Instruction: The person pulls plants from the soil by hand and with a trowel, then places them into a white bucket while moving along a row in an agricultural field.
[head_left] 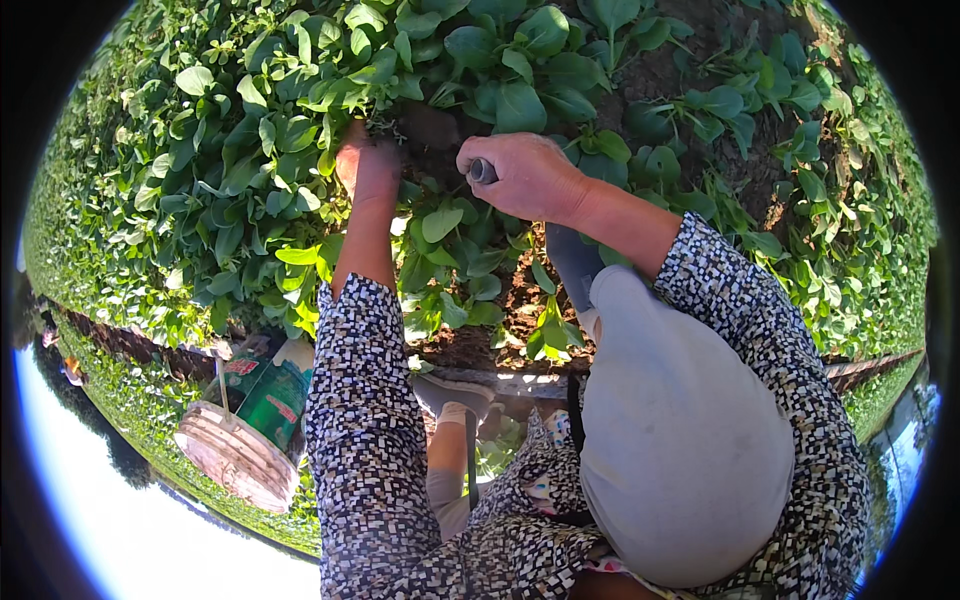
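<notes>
My right hand (pixel 530 180) is closed around a grey, round-ended handle (pixel 482 171). The rest of that tool is hidden by the hand and leaves; a dark, blurred shape (pixel 430 127) lies between my hands, and I cannot tell whether it is blade or soil. My left hand (pixel 370 168) reaches down among the leafy green plants (pixel 290 135), its fingers covered by foliage and smeared by motion. Fine-leaved sprigs (pixel 385 122) stand out right by its fingertips. Broad-leaved plants (pixel 520 105) grow just beyond my right hand.
Behind my left arm stands a dirty white bucket (pixel 235 455) with a green side. A narrow raised edging (pixel 520 383) borders the bed near my grey shoe (pixel 455 392). My bent knee (pixel 680 430) fills the lower right. Bare brown soil (pixel 460 345) shows between plants.
</notes>
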